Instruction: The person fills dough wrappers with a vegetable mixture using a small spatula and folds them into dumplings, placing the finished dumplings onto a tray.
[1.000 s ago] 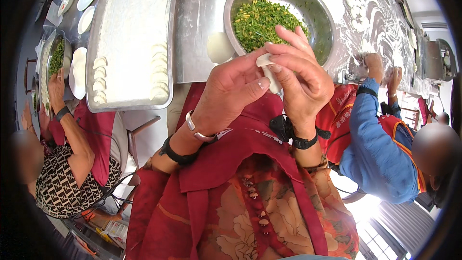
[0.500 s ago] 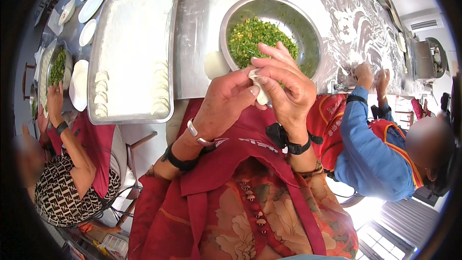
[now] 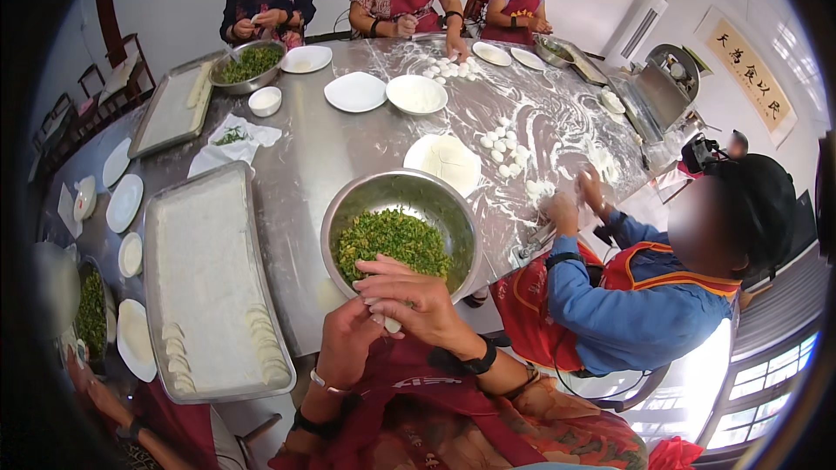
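A small pale dumpling [image 3: 392,325] is pinched between my two hands, mostly hidden by the fingers. My left hand [image 3: 347,341] is closed round one side of it, a silvery bracelet at the wrist. From above, my right hand [image 3: 420,303] presses the other side, its upper fingers stretched toward the bowl. Just beyond my hands stands a steel bowl [image 3: 466,248] holding chopped green filling [image 3: 392,242]. To the left, a floured metal tray [image 3: 205,252] carries shaped dumplings [image 3: 266,345] in two short rows at its near end.
A plate of round wrappers [image 3: 444,164] lies behind the bowl. Dough pieces [image 3: 507,148] are scattered on the floury tabletop. On the right, a co-worker in blue sleeves [image 3: 592,296] works dough. Other people sit across the table, and another's arm [image 3: 109,405] shows at left.
The view has tipped up, bringing the far table and people into sight; my hands now appear lower. They still hold the dumpling, with the right hand now covering more of it.
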The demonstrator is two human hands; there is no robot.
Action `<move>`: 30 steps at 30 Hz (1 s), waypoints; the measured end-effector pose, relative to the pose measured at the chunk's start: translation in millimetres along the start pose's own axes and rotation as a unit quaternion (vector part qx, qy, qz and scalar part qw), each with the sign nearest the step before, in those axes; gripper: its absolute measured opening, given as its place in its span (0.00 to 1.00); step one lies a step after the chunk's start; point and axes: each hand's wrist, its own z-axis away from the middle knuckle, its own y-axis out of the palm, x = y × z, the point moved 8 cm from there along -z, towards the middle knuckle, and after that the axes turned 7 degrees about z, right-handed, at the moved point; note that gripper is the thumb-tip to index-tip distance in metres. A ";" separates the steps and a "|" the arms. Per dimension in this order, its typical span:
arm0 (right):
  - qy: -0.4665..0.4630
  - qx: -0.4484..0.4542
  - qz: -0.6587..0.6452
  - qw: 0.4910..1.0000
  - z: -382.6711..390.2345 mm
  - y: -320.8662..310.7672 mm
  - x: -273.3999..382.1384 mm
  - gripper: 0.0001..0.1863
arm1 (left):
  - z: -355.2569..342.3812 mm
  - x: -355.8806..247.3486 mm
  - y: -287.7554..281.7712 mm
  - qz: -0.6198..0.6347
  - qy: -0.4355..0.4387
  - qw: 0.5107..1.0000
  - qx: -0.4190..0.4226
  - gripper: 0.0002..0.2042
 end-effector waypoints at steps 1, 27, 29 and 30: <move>0.012 0.003 -0.012 1.000 -1.2 1.4 1.1 0.07 | -0.6 1.8 -3.1 0.006 0.002 1.000 -0.003 0.11; 0.080 -0.047 -0.027 0.995 8.7 3.8 -5.9 0.18 | -0.3 1.4 5.2 0.173 0.030 0.984 -0.011 0.26; 0.057 -0.049 -0.007 0.997 12.3 4.6 -6.1 0.20 | 3.1 2.0 5.8 0.218 0.034 0.975 -0.011 0.25; 0.015 -0.039 0.040 0.998 9.5 3.2 -5.3 0.20 | -1.4 -0.1 6.6 0.242 0.027 0.970 -0.012 0.25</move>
